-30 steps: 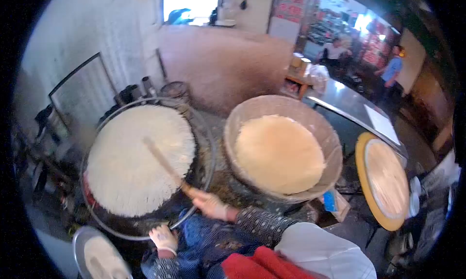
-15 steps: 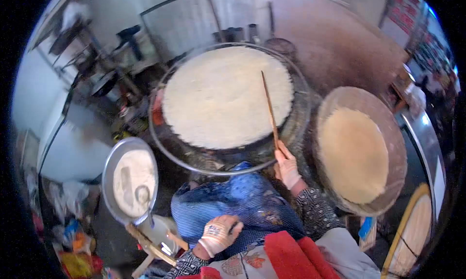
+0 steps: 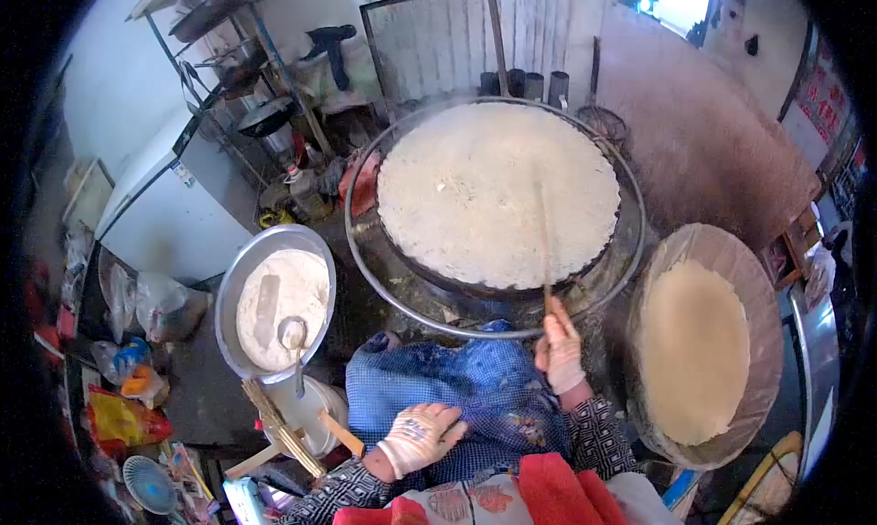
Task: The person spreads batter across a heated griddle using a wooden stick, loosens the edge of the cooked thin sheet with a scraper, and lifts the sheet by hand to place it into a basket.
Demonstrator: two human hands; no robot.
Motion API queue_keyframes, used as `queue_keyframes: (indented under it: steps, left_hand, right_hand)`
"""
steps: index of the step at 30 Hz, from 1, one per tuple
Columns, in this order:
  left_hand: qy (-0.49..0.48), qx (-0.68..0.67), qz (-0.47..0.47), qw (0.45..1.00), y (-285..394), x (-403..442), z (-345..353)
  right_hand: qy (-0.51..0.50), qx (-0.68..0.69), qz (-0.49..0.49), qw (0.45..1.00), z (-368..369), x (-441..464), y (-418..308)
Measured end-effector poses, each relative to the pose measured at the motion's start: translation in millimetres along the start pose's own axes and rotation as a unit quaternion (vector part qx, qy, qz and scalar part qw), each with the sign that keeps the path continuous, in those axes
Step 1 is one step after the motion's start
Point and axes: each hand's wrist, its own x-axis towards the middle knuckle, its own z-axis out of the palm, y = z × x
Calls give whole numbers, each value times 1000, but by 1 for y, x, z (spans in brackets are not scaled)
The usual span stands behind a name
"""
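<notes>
My right hand [image 3: 561, 351], in a fingerless-looking glove, grips a thin wooden stick [image 3: 546, 251]. The stick reaches over a large round pale pancake [image 3: 457, 192] and is blurred towards its far end; whether it touches the surface I cannot tell. The pancake covers most of a round dark griddle [image 3: 438, 274], ringed by a metal hoop [image 3: 402, 315]. Lying on the blue checked apron [image 3: 402, 379], my left hand [image 3: 425, 435] wears a pale printed glove and holds nothing, its fingers stretched out.
At left, a metal basin [image 3: 227, 297] holds pale flour-like stuff and a ladle [image 3: 297, 342]. A white bucket [image 3: 324, 406] and wood sticks [image 3: 279, 425] stand below it. On the right is a large lined tub [image 3: 763, 342] with tan contents. A white cabinet [image 3: 174, 215] stands behind left.
The camera view has shifted, so the griddle and basin sit further right. Relative to the pancake, my right hand and the stick have moved left. My left hand stays on the apron.
</notes>
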Motion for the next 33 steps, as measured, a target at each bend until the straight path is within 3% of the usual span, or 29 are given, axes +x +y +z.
queue_keyframes:
  steps: [1, 2, 4, 6, 7, 8, 9, 11, 13, 14, 15, 17, 19, 20, 23, 24, 25, 26, 28, 30, 33]
  left_hand:
    - [-4, 3, -8, 1000, -9, -4, 1]
    - [-5, 8, -18, 1000, -12, -7, 1]
    - [-20, 16, -32, 999, -13, -5, -1]
    - [-51, 19, -39, 998, -9, 2, 5]
    - [-72, 24, -27, 997, -5, 5, 14]
    - [-90, 30, -12, 995, -3, 13, 24]
    - [-108, 36, 5, 993, 0, 20, 30]
    - [-146, 52, 32, 987, 1, 30, 29]
    - [-152, 62, 39, 986, -7, 38, 20]
    - [-69, 68, 52, 994, -22, 39, 16]
    - [-67, 106, 32, 992, -28, 48, -7]
    - [63, 147, 16, 987, -57, 64, -39]
    - [176, 136, -64, 973, -108, 84, -41]
    - [271, 201, -44, 940, -147, 93, -27]
    - [227, 278, -16, 933, -203, 126, -24]
    - [143, 288, -27, 947, -201, 132, -24]
    - [59, 294, -36, 953, -194, 140, -19]
    - [75, 271, -32, 959, -185, 142, -8]
    - [80, 246, -45, 965, -155, 148, 7]
    - [100, 221, -50, 969, -129, 153, 28]
    - [110, 189, -44, 975, -90, 164, 55]
  right_hand:
    - [38, 29, 5, 999, -7, 8, -5]
    - [-2, -9, 33, 999, -19, 8, -11]
    - [-28, -140, -103, 984, -27, 36, 54]
    - [-99, -213, -178, 956, 6, 18, 60]
    - [-133, -236, -171, 947, 21, 13, 73]
    - [-166, -265, -44, 949, 41, -6, 57]
    - [-192, -161, -9, 968, 55, -10, 70]
    - [-196, -102, 150, 964, 82, -38, 28]
    - [-202, -26, 132, 970, 75, -35, 28]
    - [-157, -39, 66, 985, 69, -33, 19]
    - [-109, -52, -1, 993, 61, -26, 7]
    - [-31, -59, -56, 996, 27, -2, -20]
    - [36, -46, -70, 996, -19, 36, -14]
    - [53, -49, -31, 997, -27, 41, -14]
    - [-54, -200, -170, 963, -15, 45, 35]
    - [-102, -212, -196, 952, -1, 39, 43]
    - [-116, -218, -188, 950, 6, 38, 59]
    - [-130, -225, -181, 949, 14, 37, 76]
    - [-148, -184, -26, 971, 46, 3, 43]
    - [-168, -158, 48, 972, 71, -12, 16]
    - [-171, -153, -6, 973, 88, 19, 8]
